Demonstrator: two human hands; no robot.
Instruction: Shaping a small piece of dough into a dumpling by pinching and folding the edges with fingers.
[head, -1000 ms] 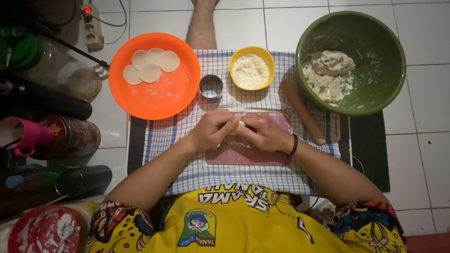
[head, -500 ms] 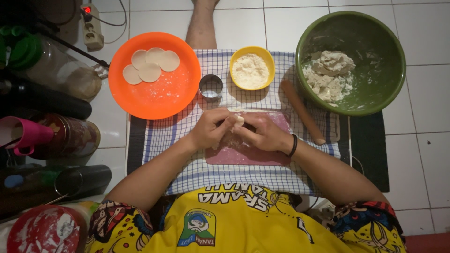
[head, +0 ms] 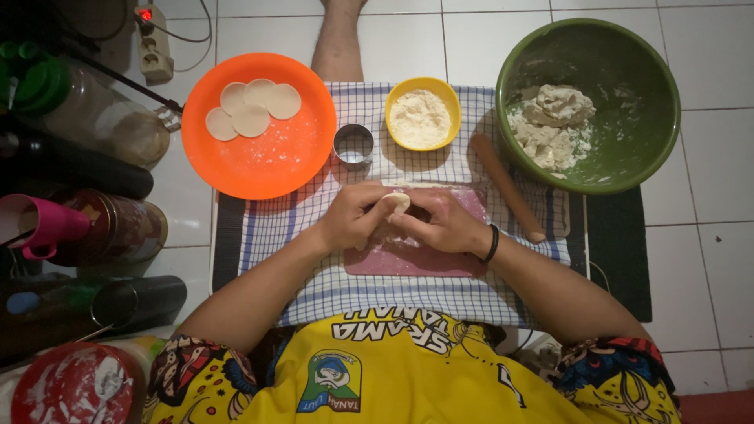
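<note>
Dough piece (head: 397, 202), small and pale, sits pinched between the fingertips of both hands above a pink board (head: 416, 255) laid on a blue-checked cloth (head: 314, 228) on the tiled floor. At far left stand jars and bottles (head: 94, 133); next, an orange plate (head: 259, 126) carries four flat dough rounds (head: 253, 108) near its upper rim. A small metal ring cutter (head: 353, 144) stands just above the left hand (head: 353, 218), whose fingers curl closed around the dough. The right hand (head: 444, 224), a dark band on its wrist, closes on the same piece from the other side. A yellow bowl of flour (head: 422, 114) sits above the hands, a wooden rolling pin (head: 506, 188) lies to the right, and a green bowl (head: 628, 133) holds rough dough.
</note>
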